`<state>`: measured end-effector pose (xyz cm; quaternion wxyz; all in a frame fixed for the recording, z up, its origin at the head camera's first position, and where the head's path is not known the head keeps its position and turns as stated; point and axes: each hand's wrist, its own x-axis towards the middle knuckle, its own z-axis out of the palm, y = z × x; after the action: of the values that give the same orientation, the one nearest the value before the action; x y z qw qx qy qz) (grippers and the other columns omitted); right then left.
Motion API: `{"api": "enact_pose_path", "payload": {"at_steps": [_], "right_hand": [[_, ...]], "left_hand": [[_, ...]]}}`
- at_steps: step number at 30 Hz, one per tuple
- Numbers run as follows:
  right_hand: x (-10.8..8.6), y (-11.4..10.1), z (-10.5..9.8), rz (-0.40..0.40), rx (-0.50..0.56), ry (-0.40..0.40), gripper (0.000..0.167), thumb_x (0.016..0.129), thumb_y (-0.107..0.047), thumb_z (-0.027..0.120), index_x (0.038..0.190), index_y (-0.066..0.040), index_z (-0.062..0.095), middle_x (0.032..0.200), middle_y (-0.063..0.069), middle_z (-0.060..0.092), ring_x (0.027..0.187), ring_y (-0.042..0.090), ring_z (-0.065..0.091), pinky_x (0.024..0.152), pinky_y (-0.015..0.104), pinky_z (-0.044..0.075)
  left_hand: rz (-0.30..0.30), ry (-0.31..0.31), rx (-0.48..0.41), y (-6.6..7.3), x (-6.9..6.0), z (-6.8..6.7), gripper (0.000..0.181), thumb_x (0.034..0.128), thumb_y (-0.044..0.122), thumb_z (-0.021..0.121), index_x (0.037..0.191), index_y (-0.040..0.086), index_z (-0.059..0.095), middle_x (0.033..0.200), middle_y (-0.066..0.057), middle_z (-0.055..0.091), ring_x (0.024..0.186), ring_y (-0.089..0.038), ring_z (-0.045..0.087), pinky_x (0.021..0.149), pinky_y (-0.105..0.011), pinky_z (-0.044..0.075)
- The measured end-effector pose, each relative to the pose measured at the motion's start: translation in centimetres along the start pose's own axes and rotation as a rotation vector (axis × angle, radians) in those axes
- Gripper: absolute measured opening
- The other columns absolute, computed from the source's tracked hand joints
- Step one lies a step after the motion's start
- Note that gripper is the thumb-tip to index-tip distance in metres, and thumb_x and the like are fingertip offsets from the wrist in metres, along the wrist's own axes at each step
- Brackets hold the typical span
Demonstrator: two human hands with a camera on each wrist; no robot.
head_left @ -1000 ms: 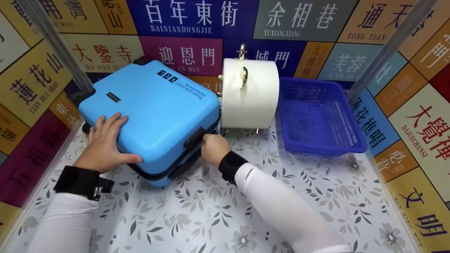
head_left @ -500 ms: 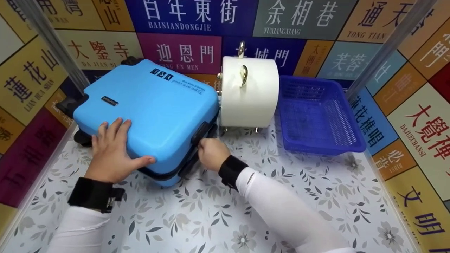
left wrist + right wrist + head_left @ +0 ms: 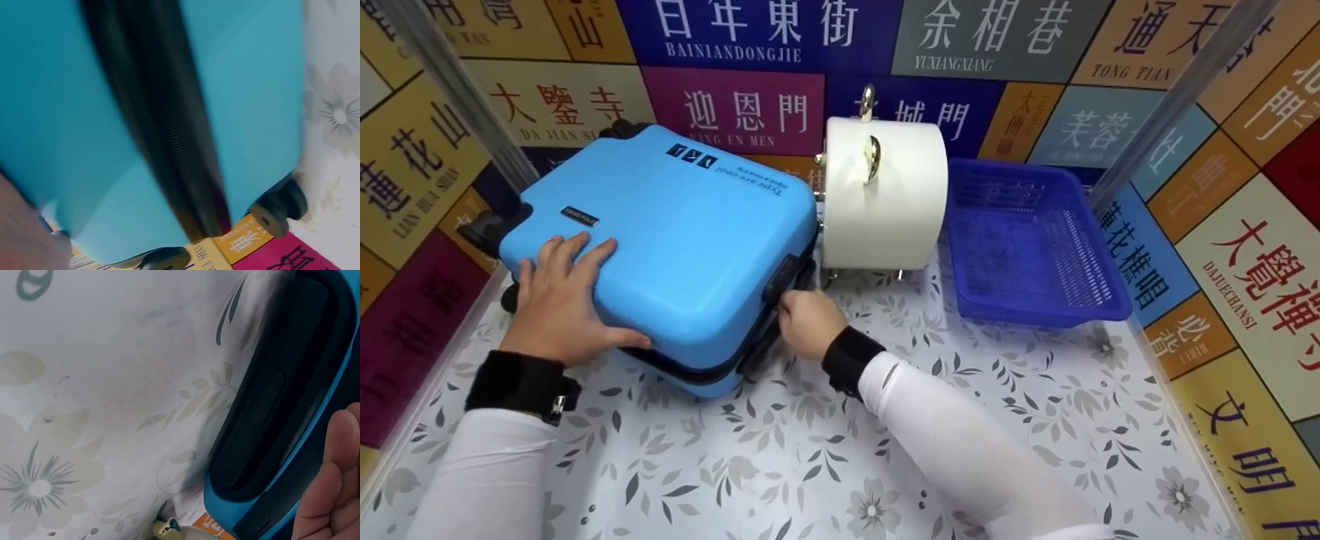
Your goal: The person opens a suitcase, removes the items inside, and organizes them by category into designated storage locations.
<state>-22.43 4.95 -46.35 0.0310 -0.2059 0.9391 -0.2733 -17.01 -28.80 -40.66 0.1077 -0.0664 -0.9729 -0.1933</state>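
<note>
A blue hard-shell suitcase (image 3: 660, 225) lies flat at the left, its black side handle (image 3: 782, 279) facing the right hand. The left hand (image 3: 559, 300) rests on its near left corner, fingers spread over the shell and thumb along the front edge. Beside the handle, the right hand (image 3: 810, 322) has curled fingers at the black zipper band between the shell halves. The fingers hide what they pinch there. In the left wrist view the zipper band (image 3: 163, 112) runs between the blue halves, with wheels (image 3: 275, 208) below. Fingers (image 3: 332, 489) show beside the band in the right wrist view.
A cream drum-shaped thing (image 3: 885, 195) with gold fittings and short legs stands close to the suitcase's right side. Right of it sits a blue plastic basket (image 3: 1035, 307). A lettered wall (image 3: 735, 105) and clear posts (image 3: 1177, 105) bound the patterned tabletop (image 3: 780, 465).
The suitcase has shifted and turned slightly to the left, showing more of its wheels. The left hand has moved with it. The right hand now sits lower along the handle side.
</note>
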Motion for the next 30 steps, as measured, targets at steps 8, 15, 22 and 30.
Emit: {"api": "enact_pose_path", "payload": {"at_steps": [8,15,22,30], "right_hand": [[0.0,0.9,-0.6,0.018,-0.046,0.026,0.026,0.108,-0.020,0.053,0.095,-0.008,0.072,0.090,0.011,0.078,0.087,0.031,0.076,0.081,0.047,0.061],[-1.3,0.2,-0.3,-0.086,-0.059,-0.020,0.028,0.107,-0.018,0.055,0.084,-0.010,0.070,0.078,0.006,0.074,0.074,0.027,0.073,0.076,0.044,0.061],[-2.1,-0.1,-0.4,-0.104,-0.024,-0.051,0.025,0.108,-0.020,0.055,0.098,-0.012,0.077,0.085,0.001,0.078,0.072,0.017,0.071,0.076,0.039,0.061],[-2.3,0.1,-0.2,-0.068,-0.025,-0.054,0.025,0.108,-0.023,0.055,0.105,-0.012,0.077,0.091,0.001,0.079,0.078,0.017,0.072,0.080,0.038,0.061]], "left_hand": [[-0.035,0.108,0.015,1.7,-0.2,2.3,0.137,0.0506,0.074,0.095,0.163,0.018,0.040,0.167,-0.025,0.033,0.155,-0.051,0.022,0.124,-0.078,0.003],[-0.058,0.118,0.028,2.1,-0.4,2.2,0.138,0.0520,0.076,0.093,0.164,0.019,0.037,0.169,-0.025,0.031,0.156,-0.053,0.021,0.122,-0.080,0.003],[-0.145,0.079,-0.070,-0.6,1.4,-0.5,0.099,0.0894,0.070,0.070,0.165,0.017,0.037,0.169,-0.029,0.024,0.154,-0.058,0.019,0.121,-0.079,0.009],[-0.374,0.056,-0.122,-5.8,3.7,-1.6,0.091,0.1001,0.074,0.042,0.171,0.022,0.017,0.167,-0.038,0.017,0.153,-0.061,0.017,0.114,-0.081,0.024]]}}
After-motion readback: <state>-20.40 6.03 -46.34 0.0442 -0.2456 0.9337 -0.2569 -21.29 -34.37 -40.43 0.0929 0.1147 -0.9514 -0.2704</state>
